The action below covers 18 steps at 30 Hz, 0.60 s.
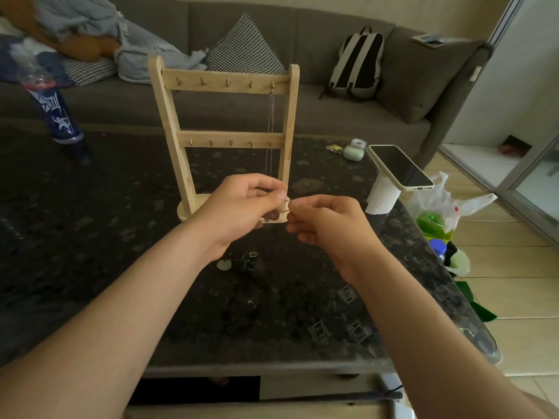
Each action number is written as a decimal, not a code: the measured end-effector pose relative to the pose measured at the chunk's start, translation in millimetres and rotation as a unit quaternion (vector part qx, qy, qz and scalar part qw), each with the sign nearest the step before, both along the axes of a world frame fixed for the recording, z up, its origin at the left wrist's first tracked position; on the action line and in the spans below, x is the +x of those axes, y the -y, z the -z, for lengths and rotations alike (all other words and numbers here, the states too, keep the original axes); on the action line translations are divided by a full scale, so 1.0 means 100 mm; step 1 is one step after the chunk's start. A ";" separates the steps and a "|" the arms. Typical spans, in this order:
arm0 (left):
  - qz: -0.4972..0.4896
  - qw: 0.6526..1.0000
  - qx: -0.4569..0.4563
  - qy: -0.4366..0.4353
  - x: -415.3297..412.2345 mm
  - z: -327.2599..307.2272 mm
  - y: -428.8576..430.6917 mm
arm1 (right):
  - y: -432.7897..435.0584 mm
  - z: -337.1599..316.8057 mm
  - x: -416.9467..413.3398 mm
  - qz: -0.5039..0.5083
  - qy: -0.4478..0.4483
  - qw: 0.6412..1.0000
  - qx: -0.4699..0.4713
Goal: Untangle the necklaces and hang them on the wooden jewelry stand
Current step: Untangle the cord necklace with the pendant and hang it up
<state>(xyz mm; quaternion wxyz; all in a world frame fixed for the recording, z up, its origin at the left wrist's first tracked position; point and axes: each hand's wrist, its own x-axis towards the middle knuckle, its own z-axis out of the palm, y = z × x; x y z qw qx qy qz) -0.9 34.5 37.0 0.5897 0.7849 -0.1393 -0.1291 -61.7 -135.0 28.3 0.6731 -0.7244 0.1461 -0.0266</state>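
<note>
Hands meet just before the wooden jewelry stand [224,81], hiding part of its base: left hand [239,207] and right hand [329,228] each pinch a thin necklace [286,206] between them. One chain [270,128] hangs from the stand's rightmost top hook. Tangled necklaces [245,263] lie nearer than the stand, with a phone [399,167] to its right and a bottle [57,113] to its left.

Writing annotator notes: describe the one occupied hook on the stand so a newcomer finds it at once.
A wooden jewelry stand with two hook rails stands on the dark table before the grey sofa. Take the top rail's last hook on the right, beside the upright. It alone carries a silver chain hanging down; the other hooks are bare.
</note>
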 end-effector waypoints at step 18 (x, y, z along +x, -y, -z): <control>-0.020 0.994 -0.065 -0.081 -0.04 0.02 0.00 | -0.03 0.02 0.00 0.001 -0.005 0.978 0.206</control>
